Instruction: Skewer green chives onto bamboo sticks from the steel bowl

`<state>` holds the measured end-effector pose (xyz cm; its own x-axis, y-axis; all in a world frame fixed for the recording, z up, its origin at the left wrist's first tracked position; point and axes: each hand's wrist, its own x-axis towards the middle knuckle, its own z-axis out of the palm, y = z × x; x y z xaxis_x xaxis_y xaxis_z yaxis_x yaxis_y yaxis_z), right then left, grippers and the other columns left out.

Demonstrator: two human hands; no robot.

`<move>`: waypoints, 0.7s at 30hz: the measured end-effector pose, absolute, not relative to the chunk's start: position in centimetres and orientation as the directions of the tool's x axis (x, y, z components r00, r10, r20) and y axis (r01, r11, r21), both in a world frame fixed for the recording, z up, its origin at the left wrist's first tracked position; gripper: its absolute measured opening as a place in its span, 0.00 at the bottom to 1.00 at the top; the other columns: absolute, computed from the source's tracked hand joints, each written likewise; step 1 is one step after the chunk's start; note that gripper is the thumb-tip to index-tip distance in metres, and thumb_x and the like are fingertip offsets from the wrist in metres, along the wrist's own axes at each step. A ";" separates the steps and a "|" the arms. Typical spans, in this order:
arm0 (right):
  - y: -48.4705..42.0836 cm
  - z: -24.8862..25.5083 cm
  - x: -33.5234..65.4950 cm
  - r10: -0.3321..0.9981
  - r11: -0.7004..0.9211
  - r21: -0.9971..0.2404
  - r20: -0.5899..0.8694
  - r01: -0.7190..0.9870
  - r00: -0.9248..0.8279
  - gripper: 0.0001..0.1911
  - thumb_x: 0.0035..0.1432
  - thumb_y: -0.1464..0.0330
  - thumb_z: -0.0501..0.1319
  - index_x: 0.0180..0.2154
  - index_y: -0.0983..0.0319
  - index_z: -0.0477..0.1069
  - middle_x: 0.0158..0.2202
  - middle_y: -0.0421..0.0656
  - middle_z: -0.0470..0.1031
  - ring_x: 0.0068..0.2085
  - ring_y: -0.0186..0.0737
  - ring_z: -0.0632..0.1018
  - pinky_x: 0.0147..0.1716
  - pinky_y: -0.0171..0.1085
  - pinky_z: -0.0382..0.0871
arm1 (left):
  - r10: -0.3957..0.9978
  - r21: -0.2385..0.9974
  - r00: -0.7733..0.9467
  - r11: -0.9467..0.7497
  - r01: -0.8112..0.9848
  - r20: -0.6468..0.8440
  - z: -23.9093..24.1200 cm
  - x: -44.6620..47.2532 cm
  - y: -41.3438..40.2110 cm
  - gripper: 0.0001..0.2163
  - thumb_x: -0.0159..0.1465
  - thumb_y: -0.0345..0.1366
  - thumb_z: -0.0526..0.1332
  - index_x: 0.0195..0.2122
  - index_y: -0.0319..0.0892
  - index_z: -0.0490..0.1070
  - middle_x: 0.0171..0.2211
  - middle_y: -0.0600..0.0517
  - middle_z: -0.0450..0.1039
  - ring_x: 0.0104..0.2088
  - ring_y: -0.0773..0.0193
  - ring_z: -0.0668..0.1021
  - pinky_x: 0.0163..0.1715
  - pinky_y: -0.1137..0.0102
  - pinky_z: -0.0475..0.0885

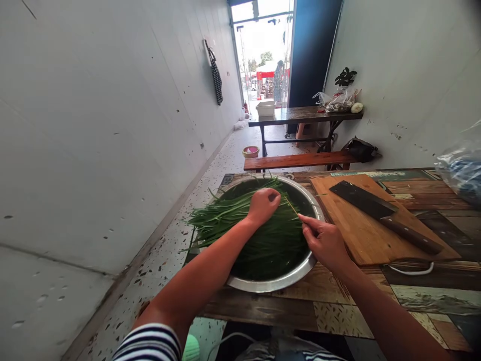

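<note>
A wide metal basin (272,287) holds water and a heap of long green chive leaves (221,215), many hanging over its left rim. My left hand (264,205) is above the heap, fingers curled in a closed pinch; what lies in them, if anything, is hidden. At the basin's right rim, my right hand (323,238) pinches one end of a thin yellowed chive leaf (291,206). That leaf slants up and left, its other end close to my left fingers; whether they touch it I cannot tell.
Right of the basin, a cleaver (363,199) lies on a wooden cutting board (338,220). A plastic bag (464,173) is at the table's right edge. Beyond stand a bench (296,161) and another table (296,114) with a white tub (266,109). A wall runs along the left.
</note>
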<state>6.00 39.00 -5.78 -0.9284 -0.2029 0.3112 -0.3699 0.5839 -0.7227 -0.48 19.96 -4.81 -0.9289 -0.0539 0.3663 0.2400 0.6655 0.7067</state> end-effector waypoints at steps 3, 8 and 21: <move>38.9 -5.6 6.0 -0.201 0.597 -0.713 0.311 -0.367 -0.929 0.19 0.58 0.65 0.53 0.47 0.59 0.77 0.40 0.44 0.81 0.31 0.39 0.80 0.30 0.36 0.72 | -0.053 0.704 -0.926 0.667 0.246 0.373 -4.8 -0.4 20.0 0.05 0.58 0.29 0.61 0.29 0.40 0.76 0.28 0.53 0.77 0.30 0.67 0.76 0.36 0.72 0.69; 38.9 -5.4 6.0 -0.203 0.598 -0.716 0.302 -0.362 -0.932 0.20 0.58 0.65 0.53 0.47 0.60 0.77 0.41 0.44 0.81 0.31 0.39 0.80 0.28 0.35 0.71 | -0.027 0.677 -0.911 0.679 0.286 0.412 -4.9 -0.3 20.1 0.05 0.58 0.28 0.61 0.29 0.41 0.76 0.29 0.53 0.77 0.31 0.67 0.76 0.36 0.72 0.69; 39.0 -5.9 5.7 -0.208 0.598 -0.719 0.289 -0.355 -0.935 0.22 0.57 0.65 0.52 0.48 0.61 0.77 0.39 0.44 0.81 0.29 0.38 0.79 0.28 0.35 0.69 | -0.013 0.660 -0.892 0.679 0.323 0.451 -5.0 -0.3 20.3 0.05 0.58 0.28 0.61 0.29 0.40 0.77 0.28 0.53 0.76 0.30 0.67 0.74 0.36 0.72 0.68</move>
<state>5.74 38.96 -5.88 -0.9345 -0.2082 0.2887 -0.3552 0.5976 -0.7188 -0.33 20.26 -5.00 -0.8924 -0.0135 0.4510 0.3231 0.6787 0.6596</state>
